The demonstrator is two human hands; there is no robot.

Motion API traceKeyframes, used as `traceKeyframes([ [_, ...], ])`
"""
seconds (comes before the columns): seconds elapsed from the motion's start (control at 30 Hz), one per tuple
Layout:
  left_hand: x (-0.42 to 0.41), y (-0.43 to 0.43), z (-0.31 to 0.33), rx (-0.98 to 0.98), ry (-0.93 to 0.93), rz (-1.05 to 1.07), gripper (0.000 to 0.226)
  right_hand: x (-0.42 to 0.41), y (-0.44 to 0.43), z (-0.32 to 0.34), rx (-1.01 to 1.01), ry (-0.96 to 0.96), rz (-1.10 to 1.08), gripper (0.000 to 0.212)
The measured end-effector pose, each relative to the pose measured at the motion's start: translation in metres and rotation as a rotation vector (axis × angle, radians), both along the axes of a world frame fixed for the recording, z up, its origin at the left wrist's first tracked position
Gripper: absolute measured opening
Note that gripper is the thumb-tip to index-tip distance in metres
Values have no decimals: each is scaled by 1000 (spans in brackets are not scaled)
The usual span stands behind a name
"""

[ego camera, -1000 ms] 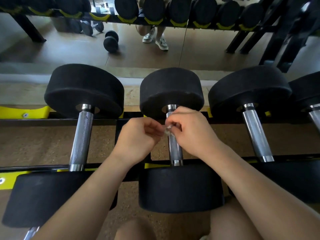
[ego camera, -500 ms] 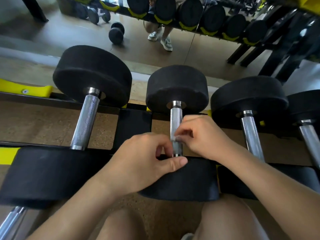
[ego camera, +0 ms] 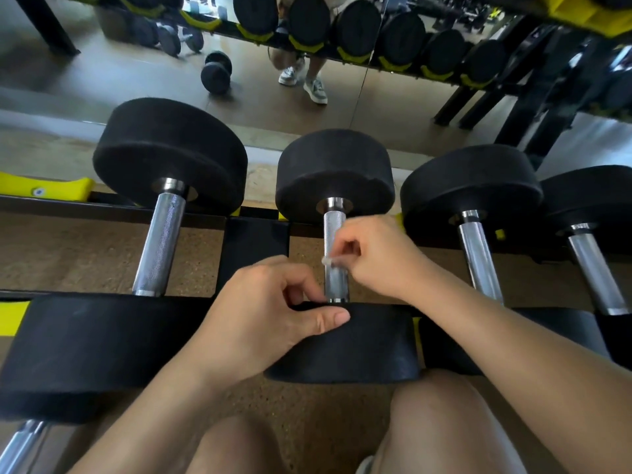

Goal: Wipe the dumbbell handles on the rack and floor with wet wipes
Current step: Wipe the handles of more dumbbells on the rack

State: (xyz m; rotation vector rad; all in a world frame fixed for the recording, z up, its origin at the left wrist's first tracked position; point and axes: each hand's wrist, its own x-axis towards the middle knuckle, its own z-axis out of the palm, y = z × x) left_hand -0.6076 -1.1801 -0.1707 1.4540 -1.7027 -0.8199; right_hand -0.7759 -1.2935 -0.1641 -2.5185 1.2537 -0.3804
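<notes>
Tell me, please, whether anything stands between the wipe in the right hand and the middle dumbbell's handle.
Nothing visible does. The right hand pinches the small wipe right against the handle, about midway along it. The left hand sits lower, by the handle's near end, so only that end stretch is partly covered.

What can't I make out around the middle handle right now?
Head view: pale scrap pinched by the right hand, too small and blurred to confirm as a wipe.
Left hand: its curled fingers hide whether it holds anything.
Bottom-left handle: cut off by the frame edge.
</notes>
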Motion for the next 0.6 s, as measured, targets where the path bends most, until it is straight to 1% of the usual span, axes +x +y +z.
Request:
traceKeyframes([
  [0.07,0,0,-1,2,20,6,36,-1,4,0,53,56,52,12],
  [0.17,0,0,-2,1,27,10,37,4,-10,7,-42,-36,-23,17],
  [0.23,0,3,-2,-3,29,8,37,1,-10,7,-30,-1,24,17],
  [0.33,2,6,-2,12,67,17,27,-2,0,13,167,206,254,4],
  [0.37,2,6,-2,20,66,17,24,3,0,17,185,301,326,5],
  [0.43,4,6,-3,28,65,18,23,20,-1,23,147,512,477,6],
  [0.5,4,7,-2,34,77,18,26,38,0,27,78,671,610,1],
  [0.53,5,7,-2,37,93,20,26,44,0,28,33,740,656,1],
  [0.6,6,4,-2,48,115,27,24,52,-3,30,-83,843,662,2],
])
